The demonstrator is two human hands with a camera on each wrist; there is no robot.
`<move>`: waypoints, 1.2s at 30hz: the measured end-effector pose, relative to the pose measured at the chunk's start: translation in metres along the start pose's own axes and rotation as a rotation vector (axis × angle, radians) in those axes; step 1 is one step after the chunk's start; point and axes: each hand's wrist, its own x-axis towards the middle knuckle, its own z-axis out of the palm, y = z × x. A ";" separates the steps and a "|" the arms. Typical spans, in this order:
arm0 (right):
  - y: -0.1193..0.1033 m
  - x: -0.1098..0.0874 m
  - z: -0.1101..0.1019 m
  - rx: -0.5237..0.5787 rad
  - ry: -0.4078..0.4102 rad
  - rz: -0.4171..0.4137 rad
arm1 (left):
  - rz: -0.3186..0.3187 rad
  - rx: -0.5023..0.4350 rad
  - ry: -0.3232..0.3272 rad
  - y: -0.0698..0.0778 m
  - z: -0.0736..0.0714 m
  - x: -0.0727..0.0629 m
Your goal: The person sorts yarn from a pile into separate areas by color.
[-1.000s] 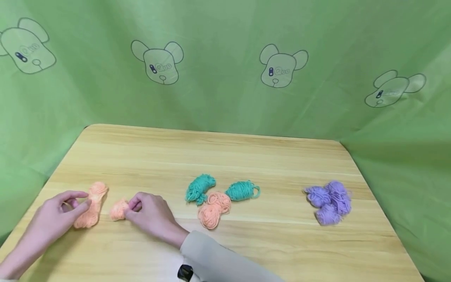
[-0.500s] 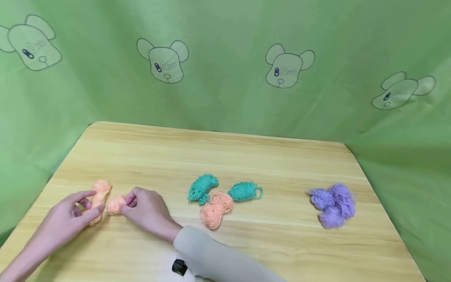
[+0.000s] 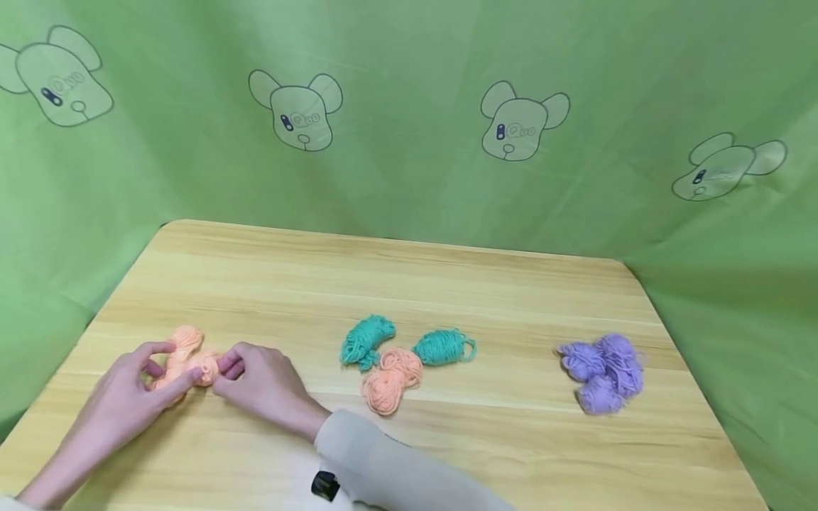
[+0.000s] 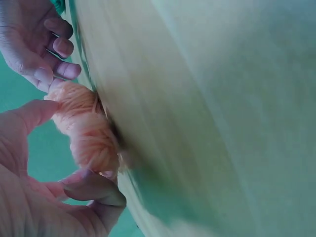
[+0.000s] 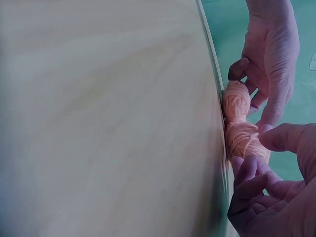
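At the table's left side, peach yarn balls sit together between the two hands. My left hand (image 3: 124,394) holds the left ball (image 3: 186,339), its thumb stretched forward to the smaller ball (image 3: 208,365). The right hand (image 3: 265,387) pinches that smaller ball from its right side. In the left wrist view, the left thumb and curled fingers span the peach yarn (image 4: 94,143). The right wrist view shows the right thumb and fingers at the nearer peach ball (image 5: 245,139), pressed up against the other one (image 5: 236,101). Part of the left ball is hidden behind the left hand.
Mid-table, two teal yarn bundles (image 3: 442,346) lie against a pair of peach yarn balls (image 3: 383,390). A cluster of purple yarn balls (image 3: 601,394) rests at the right. Green cloth (image 3: 409,184) surrounds the wooden table (image 3: 511,454).
My right hand has moved left with the smaller peach ball, bringing it against the left one. The left thumb now reaches over to that smaller ball. The view has shifted slightly.
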 end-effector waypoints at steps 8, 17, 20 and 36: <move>0.005 -0.009 -0.011 0.030 0.004 0.007 | -0.013 0.007 0.016 0.002 0.001 0.001; 0.012 -0.022 -0.030 0.123 -0.009 0.012 | -0.024 -0.010 0.026 0.003 0.003 0.001; 0.016 -0.028 -0.037 0.137 -0.010 -0.005 | -0.033 -0.027 0.024 0.003 0.005 0.000; 0.038 -0.049 -0.070 0.212 0.011 -0.071 | -0.081 -0.058 -0.001 0.003 0.007 0.002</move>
